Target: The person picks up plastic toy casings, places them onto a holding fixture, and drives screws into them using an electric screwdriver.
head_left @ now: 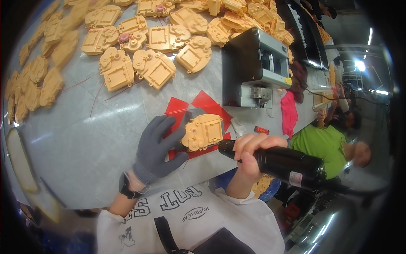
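Head view. Left hand: grey-gloved, fingers spread, tips at the left edge of the housing; whether they grip it cannot be told. Right hand: bare, clamped round a black cylindrical power tool, the nose of which points left, at the lower right corner of the housing; contact unclear.

Housing: one, located between the two hands, on a dark grey block with pointed red flaps spread around it on the grey desk. Moulded, matt, pale orange-yellow, seemingly plastic. Outline irregular: lobed and rounded at left, squarer at right. Right part with a rectangular frame and recess; left part with round raised features. Open-faced side up.

Surroundings: similar housings, many, spread and heaped beyond the hands; black-and-silver machine, farther right; pink cloth, beside the machine; small red cylinder, nearer the right hand.
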Available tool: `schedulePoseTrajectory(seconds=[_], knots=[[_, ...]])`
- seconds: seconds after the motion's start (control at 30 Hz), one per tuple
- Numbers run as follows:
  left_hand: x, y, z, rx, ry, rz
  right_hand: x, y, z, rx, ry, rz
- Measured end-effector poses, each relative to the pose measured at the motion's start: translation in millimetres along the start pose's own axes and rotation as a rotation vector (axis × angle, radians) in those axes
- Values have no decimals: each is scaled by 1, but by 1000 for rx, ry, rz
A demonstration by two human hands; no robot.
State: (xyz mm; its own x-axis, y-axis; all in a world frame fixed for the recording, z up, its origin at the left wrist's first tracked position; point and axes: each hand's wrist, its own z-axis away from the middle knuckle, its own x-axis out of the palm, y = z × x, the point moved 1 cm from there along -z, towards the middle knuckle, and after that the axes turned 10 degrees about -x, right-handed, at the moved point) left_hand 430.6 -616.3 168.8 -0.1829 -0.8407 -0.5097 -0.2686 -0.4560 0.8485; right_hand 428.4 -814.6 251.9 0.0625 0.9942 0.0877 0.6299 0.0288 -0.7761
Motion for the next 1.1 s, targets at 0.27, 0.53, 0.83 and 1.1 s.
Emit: schedulePoseTrajectory(seconds=[0.27, 0.53, 0.83, 1.1], knots=[[10, 8, -6, 61, -126, 7, 0, -1, -1, 3, -24, 16], [19, 13, 2, 90, -57, -85, -73, -6, -54, -189, 457, -12], [22, 10, 3, 85, -63, -112, -86, 34, -77, -93, 487, 248], [19, 7, -1, 75, -62, -54, -29, -19, -20, -188, 11, -115]])
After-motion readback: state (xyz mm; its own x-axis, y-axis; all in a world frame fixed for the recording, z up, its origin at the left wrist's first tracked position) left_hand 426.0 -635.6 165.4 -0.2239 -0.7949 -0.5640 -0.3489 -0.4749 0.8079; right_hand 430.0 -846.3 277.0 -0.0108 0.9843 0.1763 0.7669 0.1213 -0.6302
